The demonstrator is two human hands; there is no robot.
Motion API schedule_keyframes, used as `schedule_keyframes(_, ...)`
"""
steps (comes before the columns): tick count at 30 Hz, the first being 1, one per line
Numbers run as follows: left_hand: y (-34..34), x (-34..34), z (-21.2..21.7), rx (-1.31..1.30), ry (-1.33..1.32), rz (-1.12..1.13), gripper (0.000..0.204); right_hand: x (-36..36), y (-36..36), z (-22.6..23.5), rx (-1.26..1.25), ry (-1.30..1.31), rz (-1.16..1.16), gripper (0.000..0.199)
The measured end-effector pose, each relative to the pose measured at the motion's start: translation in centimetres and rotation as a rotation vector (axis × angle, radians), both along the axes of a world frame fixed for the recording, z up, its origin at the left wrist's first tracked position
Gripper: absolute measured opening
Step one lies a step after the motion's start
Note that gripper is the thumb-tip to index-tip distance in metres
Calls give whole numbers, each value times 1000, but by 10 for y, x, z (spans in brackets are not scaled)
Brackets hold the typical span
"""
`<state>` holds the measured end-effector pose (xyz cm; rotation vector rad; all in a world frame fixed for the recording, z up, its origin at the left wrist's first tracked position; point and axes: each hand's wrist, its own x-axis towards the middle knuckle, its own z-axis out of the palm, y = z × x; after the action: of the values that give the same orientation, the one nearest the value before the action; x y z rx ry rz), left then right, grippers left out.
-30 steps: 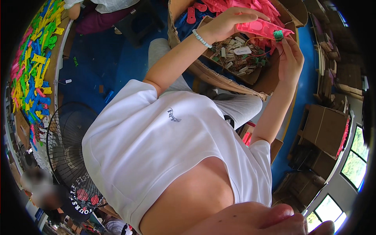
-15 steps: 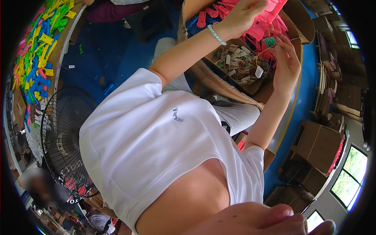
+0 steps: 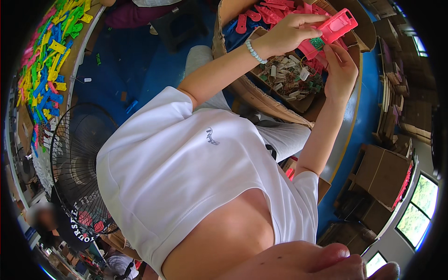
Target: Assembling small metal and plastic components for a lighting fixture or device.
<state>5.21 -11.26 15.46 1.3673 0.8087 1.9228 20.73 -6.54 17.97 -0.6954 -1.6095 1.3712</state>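
Left hand (image 3: 289, 32) clamps the flat pink plastic casing (image 3: 333, 29) above the cardboard box (image 3: 261, 95); right hand (image 3: 340, 70) pinches a small green circuit board (image 3: 318, 43) against it.

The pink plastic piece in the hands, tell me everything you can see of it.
The pink plastic piece is a flat, glossy, rectangular frame with an open slot, held tilted above a cardboard box. The left hand grips its lower end; the right hand presses a small green part against it.

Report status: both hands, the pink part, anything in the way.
Left hand grips pink plastic part. Right hand fingers pinch small green piece against it. Cardboard box of small parts below; nothing blocking.
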Motion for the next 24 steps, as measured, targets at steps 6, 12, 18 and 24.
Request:
schedule_keyframes(6,-16,-1,2,17,231,19,51,2,-4,3,-2,32,-17,21)
schedule_keyframes(12,-20,4,3,119,95,-20,49,-2,-11,8,9,122,-15,20)
schedule_keyframes(18,-22,12,0,39,71,69,43,2,-12,7,-5,220,-5,23)
schedule_keyframes(24,-20,16,2,8,7,43,41,9,-5,4,-34,253,22,22)
